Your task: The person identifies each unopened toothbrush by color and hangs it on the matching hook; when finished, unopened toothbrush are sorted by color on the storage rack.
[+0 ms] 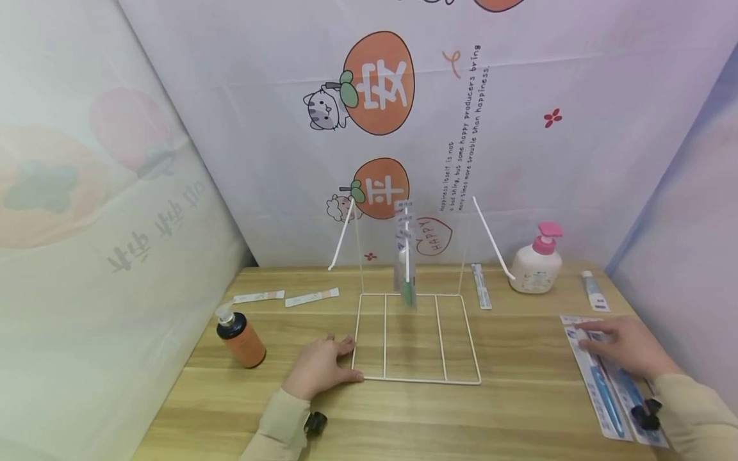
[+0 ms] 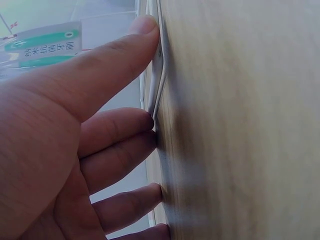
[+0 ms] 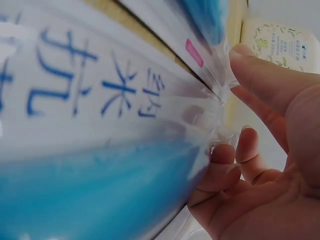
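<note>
A white wire rack (image 1: 412,382) with upright prongs stands mid-table. My left hand (image 1: 323,368) holds its front left corner, thumb on the front bar and fingers along the side bar. The left wrist view shows the thumb (image 2: 120,55) and fingertips at the wire, close to the wood. A packaged toothbrush (image 1: 406,275) hangs from the rack's middle prong. At the right, two blue toothbrushes in clear-fronted packs (image 1: 605,397) lie side by side. My right hand (image 1: 625,346) is over their far end, and in the right wrist view its fingers (image 3: 222,170) pinch crinkled clear plastic.
An orange pump bottle (image 1: 245,342) stands at the left, a white pump bottle with pink top (image 1: 537,266) at the back right. Near it lie a small tube (image 1: 595,293) and a slim packet (image 1: 481,288). Two slim packets (image 1: 311,297) lie back left. Printed cloth hangs behind.
</note>
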`<state>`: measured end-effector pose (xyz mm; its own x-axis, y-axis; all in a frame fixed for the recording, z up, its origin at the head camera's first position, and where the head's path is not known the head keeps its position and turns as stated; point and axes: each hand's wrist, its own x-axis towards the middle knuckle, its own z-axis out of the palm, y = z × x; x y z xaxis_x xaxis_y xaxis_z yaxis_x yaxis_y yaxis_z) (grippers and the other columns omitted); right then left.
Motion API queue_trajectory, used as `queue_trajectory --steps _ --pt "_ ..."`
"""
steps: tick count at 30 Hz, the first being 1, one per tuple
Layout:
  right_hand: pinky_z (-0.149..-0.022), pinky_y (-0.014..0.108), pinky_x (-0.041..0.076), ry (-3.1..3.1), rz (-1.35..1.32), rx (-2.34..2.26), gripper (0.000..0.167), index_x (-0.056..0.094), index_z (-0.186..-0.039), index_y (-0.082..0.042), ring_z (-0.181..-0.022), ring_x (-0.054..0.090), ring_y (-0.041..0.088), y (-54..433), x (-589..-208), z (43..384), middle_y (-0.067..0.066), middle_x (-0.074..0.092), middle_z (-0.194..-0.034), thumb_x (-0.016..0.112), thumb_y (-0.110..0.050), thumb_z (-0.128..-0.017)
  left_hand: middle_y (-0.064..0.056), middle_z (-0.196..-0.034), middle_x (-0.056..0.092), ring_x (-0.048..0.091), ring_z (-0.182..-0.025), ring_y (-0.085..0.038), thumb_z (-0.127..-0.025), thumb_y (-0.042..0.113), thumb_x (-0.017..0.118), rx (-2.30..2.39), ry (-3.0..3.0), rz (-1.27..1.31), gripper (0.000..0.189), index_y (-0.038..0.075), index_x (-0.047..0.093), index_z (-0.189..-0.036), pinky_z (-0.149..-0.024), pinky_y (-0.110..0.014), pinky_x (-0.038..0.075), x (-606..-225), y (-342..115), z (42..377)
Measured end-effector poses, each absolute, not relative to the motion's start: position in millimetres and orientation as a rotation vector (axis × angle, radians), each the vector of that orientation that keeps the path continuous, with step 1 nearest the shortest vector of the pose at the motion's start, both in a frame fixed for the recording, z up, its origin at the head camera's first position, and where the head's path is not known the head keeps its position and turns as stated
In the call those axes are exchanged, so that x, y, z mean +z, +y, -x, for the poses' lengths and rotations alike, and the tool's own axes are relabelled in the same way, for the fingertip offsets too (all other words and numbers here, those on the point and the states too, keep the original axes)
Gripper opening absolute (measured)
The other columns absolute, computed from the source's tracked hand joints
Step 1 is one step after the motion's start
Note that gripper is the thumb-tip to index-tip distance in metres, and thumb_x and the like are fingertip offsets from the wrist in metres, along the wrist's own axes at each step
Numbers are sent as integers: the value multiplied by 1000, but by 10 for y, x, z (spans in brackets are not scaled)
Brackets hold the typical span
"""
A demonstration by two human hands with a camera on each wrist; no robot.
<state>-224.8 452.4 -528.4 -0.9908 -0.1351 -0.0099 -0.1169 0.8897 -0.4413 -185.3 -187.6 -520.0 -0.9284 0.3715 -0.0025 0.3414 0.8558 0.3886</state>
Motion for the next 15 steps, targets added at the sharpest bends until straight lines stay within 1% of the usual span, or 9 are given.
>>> queue_trajectory --steps 5,8,10,13,15 --pt "-87 76 50 3018 182 -707 65 71 -137 2 -119 58 66 4543 -5270 2208 42 60 -138 84 -46 -94 -2 -147 66 56 -140 -49 -84 62 87 589 2949 -563 79 13 71 -144 -109 -61 51 -5216 -1872 1833" --pt "-84 76 50 3012 154 -718 69 68 -142 1 -116 59 68 4538 -5201 2177 43 60 -137 79 -50 -98 -3 -147 67 56 -140 -49 -84 61 87 601 2949 -556 79 12 71 -144 -109 -61 50 -5214 -1867 1827" --pt "-81 74 52 3012 151 -724 68 66 -144 2 -110 64 65 4516 -5139 2146 42 62 -134 76 -50 -100 -3 -147 67 56 -140 -50 -84 60 88 608 2948 -556 79 12 71 -144 -109 -62 50 -5204 -1862 1830" --pt "-77 67 57 3010 159 -736 66 64 -145 2 -103 70 57 4464 -5067 2095 39 66 -130 73 -48 -103 -4 -147 67 55 -141 -50 -84 60 87 612 2947 -555 79 12 71 -144 -109 -62 50 -5185 -1856 1840" --pt "-75 65 59 3017 163 -758 64 64 -145 2 -101 72 54 4436 -5056 2069 39 65 -132 72 -47 -104 -4 -147 67 55 -141 -50 -84 60 87 610 2948 -557 79 12 71 -144 -109 -62 50 -5181 -1853 1847"
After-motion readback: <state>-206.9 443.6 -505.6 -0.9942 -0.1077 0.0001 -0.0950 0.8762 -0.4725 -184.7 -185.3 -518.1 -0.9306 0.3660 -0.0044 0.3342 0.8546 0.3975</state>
